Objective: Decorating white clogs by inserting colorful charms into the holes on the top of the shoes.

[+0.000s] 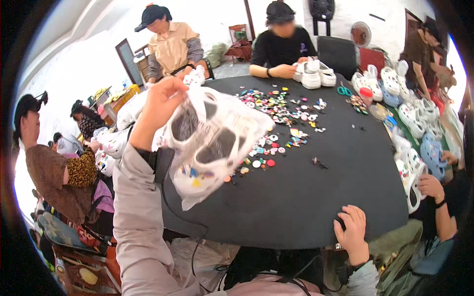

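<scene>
My left hand (163,106) is raised over the left side of the black table, closed on the top of a clear plastic bag (187,195). Inside the bag is a pair of white clogs (212,153) with dark insoles; colourful charms show through the plastic near its lower end. The bag hangs tilted and hides part of the tabletop behind it. At the table's near right edge lies my right hand (352,229), fingers apart and slightly bent, holding nothing.
Loose colourful shoe charms (276,111) cover the middle of the table (296,197). Scissors (344,90) and a red-lidded jar (366,94) stand far right. Along the right edge are white clogs (412,118) and blue clogs (432,153). Several people work around; one holds white clogs (311,76) opposite.
</scene>
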The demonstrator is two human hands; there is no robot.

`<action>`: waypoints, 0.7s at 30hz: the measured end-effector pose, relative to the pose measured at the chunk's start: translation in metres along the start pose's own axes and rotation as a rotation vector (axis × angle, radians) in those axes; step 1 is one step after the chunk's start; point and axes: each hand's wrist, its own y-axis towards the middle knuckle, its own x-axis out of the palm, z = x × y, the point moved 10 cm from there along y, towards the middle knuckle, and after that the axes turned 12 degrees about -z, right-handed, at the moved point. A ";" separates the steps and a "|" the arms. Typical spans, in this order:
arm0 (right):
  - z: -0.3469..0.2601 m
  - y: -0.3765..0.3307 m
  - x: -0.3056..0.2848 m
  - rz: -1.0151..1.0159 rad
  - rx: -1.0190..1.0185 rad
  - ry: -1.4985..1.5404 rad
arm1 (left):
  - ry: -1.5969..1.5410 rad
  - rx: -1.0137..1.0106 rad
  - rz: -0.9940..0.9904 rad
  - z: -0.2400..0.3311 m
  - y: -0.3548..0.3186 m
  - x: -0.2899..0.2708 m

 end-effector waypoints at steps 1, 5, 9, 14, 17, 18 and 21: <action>0.001 0.000 0.000 -0.002 0.015 0.012 | -0.088 -0.137 -0.046 -0.007 -0.003 0.019; -0.007 -0.002 -0.015 0.045 0.013 0.061 | -0.350 0.017 -0.233 0.028 -0.007 0.126; -0.012 -0.001 -0.042 0.064 -0.028 0.009 | -0.647 0.011 -0.359 0.065 0.000 0.234; -0.010 0.017 -0.070 0.110 -0.036 -0.022 | -0.312 0.142 -0.449 0.118 -0.002 0.266; -0.032 0.038 -0.060 0.107 -0.134 -0.014 | -0.277 0.028 -0.294 0.093 -0.023 0.223; -0.039 0.044 -0.054 0.072 -0.159 -0.012 | -0.210 -0.017 -0.302 0.078 -0.035 0.209; -0.059 0.060 -0.043 0.010 -0.239 -0.012 | -0.343 -0.251 -0.247 0.021 -0.086 0.185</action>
